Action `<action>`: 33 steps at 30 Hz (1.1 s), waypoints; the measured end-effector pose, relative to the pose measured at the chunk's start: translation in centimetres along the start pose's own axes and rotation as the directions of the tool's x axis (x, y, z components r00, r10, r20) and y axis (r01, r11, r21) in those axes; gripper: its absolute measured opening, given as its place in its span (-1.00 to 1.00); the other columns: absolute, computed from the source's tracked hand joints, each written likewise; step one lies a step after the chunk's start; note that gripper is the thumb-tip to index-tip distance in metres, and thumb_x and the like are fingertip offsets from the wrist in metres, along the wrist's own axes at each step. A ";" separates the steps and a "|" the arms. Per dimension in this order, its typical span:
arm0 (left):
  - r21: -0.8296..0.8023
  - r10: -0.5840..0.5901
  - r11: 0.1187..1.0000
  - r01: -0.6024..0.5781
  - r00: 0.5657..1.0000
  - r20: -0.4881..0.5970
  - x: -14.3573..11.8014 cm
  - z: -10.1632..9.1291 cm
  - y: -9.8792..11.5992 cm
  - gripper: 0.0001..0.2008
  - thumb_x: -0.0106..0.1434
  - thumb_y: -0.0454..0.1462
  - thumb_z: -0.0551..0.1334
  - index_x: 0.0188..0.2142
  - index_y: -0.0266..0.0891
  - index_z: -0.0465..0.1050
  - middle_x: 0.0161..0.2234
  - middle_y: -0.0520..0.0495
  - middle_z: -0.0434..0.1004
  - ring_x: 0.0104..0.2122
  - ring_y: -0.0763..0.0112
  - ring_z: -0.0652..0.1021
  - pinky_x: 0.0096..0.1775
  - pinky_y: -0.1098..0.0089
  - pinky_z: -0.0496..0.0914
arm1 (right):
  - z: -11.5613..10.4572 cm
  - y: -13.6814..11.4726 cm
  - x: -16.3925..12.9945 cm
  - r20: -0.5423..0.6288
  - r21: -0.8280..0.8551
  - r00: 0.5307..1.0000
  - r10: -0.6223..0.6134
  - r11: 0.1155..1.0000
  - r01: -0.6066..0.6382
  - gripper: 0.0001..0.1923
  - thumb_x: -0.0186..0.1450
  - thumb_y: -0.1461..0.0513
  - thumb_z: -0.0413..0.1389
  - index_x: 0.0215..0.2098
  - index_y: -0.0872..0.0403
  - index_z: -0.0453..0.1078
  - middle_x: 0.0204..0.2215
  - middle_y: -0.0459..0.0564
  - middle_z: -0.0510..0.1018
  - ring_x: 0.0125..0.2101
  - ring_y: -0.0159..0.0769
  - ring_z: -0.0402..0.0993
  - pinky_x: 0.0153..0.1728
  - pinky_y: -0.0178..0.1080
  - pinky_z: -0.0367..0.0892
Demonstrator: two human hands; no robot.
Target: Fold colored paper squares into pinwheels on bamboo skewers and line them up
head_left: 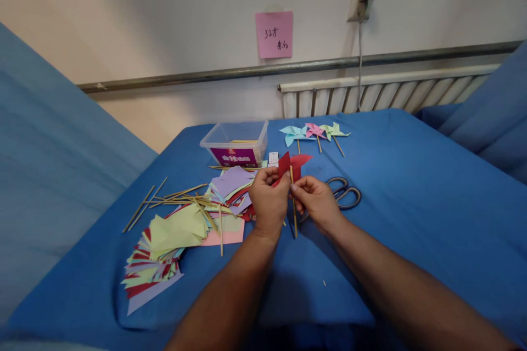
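Observation:
A red paper pinwheel [300, 162] is held in my left hand [269, 200], whose fingers are closed around its folded blades. Against its near side a thin wooden stick [295, 219] stands almost upright, its lower end hanging free toward me. My right hand [315, 197] is closed, thumb and fingertips pinching at the stick just below the red paper. Anything smaller between those fingertips is hidden. Behind the right wrist, dark-handled scissors [349, 196] lie on the blue cloth, their blades partly covered by the hand.
Finished blue [294, 134], pink [315, 130] and green pinwheels [334, 130] lie at the back. A clear plastic box [236, 142] holds sticks. Left of my hands are loose sticks [181, 199], stacked colored paper [233, 181] and a fanned paper pile [179, 227]. A small white box [273, 158] stands nearby.

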State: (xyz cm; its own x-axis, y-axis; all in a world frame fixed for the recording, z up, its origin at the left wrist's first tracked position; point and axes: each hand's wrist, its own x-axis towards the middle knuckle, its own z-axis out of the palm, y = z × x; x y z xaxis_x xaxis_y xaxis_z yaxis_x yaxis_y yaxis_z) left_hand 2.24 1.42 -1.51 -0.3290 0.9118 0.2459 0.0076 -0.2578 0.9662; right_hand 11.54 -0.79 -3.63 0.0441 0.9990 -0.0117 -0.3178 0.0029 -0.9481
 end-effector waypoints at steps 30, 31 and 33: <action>-0.212 -0.136 0.963 0.164 0.981 0.138 0.4 0.4 -0.5 -0.72 -0.12 -0.34 0.40 -0.36 -0.28 0.46 -0.40 -0.05 0.61 -0.43 0.40 0.58 -0.32 0.42 0.42 | -0.1 0.5 0.6 -0.083 -0.069 0.993 -0.089 0.994 0.083 -0.61 0.00 -0.06 0.29 -0.56 0.04 0.32 -0.75 -0.24 0.29 -0.73 -0.49 0.09 -0.70 -0.36 0.00; -0.213 -0.136 0.963 0.164 0.981 0.137 0.4 0.4 -0.4 -0.72 -0.13 -0.35 0.40 -0.35 -0.28 0.46 -0.41 -0.05 0.61 -0.42 0.40 0.58 -0.32 0.42 0.42 | -0.1 0.5 0.6 -0.080 -0.068 0.993 -0.089 0.994 0.084 -0.61 0.00 -0.05 0.29 -0.55 0.04 0.32 -0.74 -0.23 0.30 -0.72 -0.49 0.10 -0.70 -0.36 0.00; -0.209 -0.129 0.966 0.155 0.983 0.133 0.4 0.3 -0.2 -0.72 -0.12 -0.35 0.40 -0.35 -0.29 0.46 -0.40 -0.04 0.61 -0.42 0.40 0.58 -0.31 0.42 0.43 | -0.1 0.6 0.6 -0.080 -0.065 0.993 -0.085 0.995 0.080 -0.62 0.00 -0.04 0.30 -0.53 0.05 0.33 -0.71 -0.22 0.34 -0.71 -0.50 0.11 -0.70 -0.37 0.02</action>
State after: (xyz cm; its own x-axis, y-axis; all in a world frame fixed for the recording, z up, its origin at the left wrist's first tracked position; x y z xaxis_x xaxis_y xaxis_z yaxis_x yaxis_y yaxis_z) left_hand 2.43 1.91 -1.62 -0.1989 0.9717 0.1277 -0.2405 -0.1747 0.9548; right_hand 11.48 -0.23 -4.21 0.1463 0.9883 0.0433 -0.2509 0.0794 -0.9647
